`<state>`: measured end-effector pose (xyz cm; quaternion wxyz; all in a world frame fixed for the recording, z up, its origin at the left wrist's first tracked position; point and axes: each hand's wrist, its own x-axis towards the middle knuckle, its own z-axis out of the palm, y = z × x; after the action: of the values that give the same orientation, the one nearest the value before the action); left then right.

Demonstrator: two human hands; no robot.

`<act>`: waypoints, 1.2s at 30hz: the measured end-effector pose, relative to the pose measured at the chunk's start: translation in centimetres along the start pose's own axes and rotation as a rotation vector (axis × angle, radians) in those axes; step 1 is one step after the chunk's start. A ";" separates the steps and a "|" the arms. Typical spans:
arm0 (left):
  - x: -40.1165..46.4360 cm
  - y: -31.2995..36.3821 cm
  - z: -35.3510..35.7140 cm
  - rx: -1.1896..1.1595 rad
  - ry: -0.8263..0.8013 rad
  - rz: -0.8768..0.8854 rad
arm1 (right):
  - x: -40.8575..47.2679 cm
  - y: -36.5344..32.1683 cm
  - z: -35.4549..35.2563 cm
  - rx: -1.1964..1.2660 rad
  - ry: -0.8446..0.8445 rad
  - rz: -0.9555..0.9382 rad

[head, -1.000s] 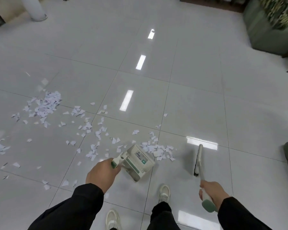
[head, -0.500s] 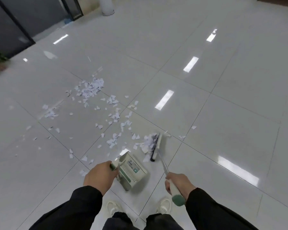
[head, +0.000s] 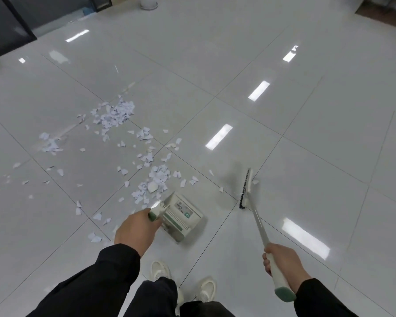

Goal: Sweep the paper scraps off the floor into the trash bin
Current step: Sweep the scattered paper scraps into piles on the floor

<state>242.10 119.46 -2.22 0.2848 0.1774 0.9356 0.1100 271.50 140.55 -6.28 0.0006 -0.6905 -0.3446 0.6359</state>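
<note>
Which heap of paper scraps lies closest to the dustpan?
The heap just beyond the dustpan, almost touching its front edge. The bigger heap lies much farther up the floor, and a small one sits off to the left.

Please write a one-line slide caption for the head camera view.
Left hand holds dustpan beside paper scraps; right hand holds broom away from them.

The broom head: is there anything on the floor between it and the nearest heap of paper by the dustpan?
Nothing visible blocks it. Between the broom head and the heap of scraps beside the dustpan lies bare tile with only a few stray scraps.
</note>
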 end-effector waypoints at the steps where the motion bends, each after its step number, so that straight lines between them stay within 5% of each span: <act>1: 0.0 0.5 -0.1 -0.007 0.003 0.002 | 0.4 -0.7 -0.9 -0.010 0.037 -0.014; 10: 8.6 3.3 1.2 -0.059 -0.057 0.057 | 11.1 -9.4 -0.5 -0.284 0.223 0.009; 27: 20.9 0.9 -8.4 -0.127 -0.054 -0.177 | 7.9 -21.8 33.4 -0.172 -0.265 0.087; 31: 21.5 -0.7 -9.9 -0.137 -0.049 -0.211 | 8.8 -24.7 33.4 -0.027 -0.274 0.150; 36: 20.8 -1.7 -12.5 -0.213 -0.016 -0.275 | 7.2 -27.0 30.9 -0.127 -0.272 0.088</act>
<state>218.40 124.82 -2.88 0.3220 0.0173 0.9317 0.1670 231.18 150.99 -6.64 -0.1176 -0.6109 -0.3508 0.6999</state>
